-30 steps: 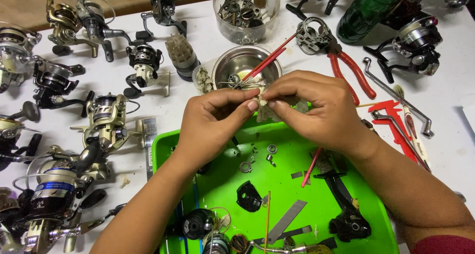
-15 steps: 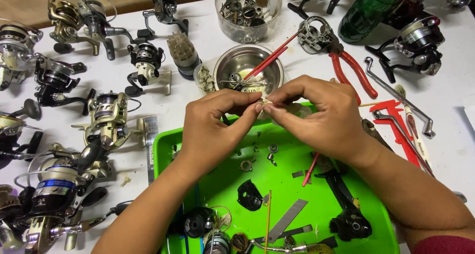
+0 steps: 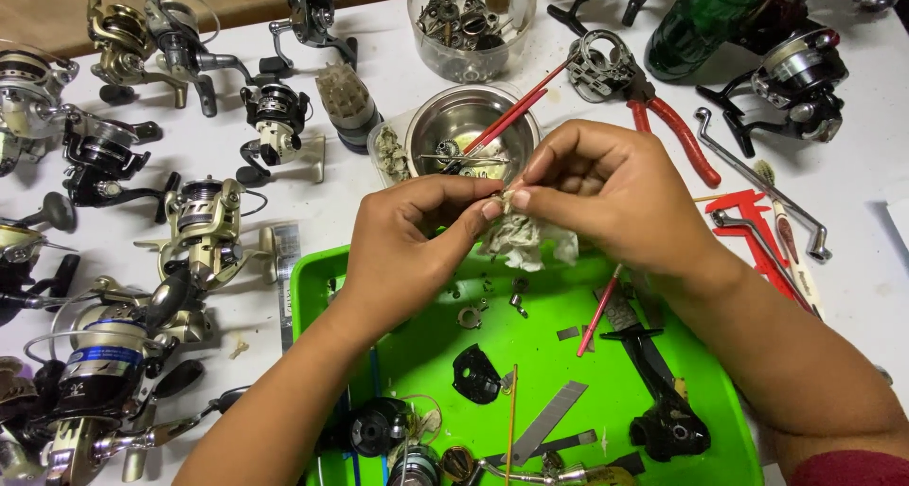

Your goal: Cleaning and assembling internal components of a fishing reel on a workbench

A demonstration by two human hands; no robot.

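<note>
My left hand [image 3: 407, 249] and my right hand [image 3: 606, 188] meet above the far edge of a bright green tray [image 3: 720, 401]. Between the fingertips of both hands sits a crumpled whitish cloth [image 3: 521, 238], wrapped around something small that stays hidden. The cloth hangs down under my right palm. In the tray lie small metal washers and screws [image 3: 471, 316], a black reel cover plate [image 3: 475, 374], a black reel handle piece [image 3: 663, 401], flat grey metal strips [image 3: 549, 418] and a thin red stick [image 3: 599, 311].
A steel bowl [image 3: 466, 126] with red brushes stands just beyond my hands. Several fishing reels [image 3: 204, 226] crowd the white table at left. Red-handled pliers [image 3: 663, 117], a metal crank handle [image 3: 762, 183], a clear parts jar [image 3: 469, 22] and a green bottle [image 3: 705, 17] lie at the back and right.
Both hands have stayed together over the tray's far edge; the fingers have shifted slightly around the cloth, which now hangs further down.
</note>
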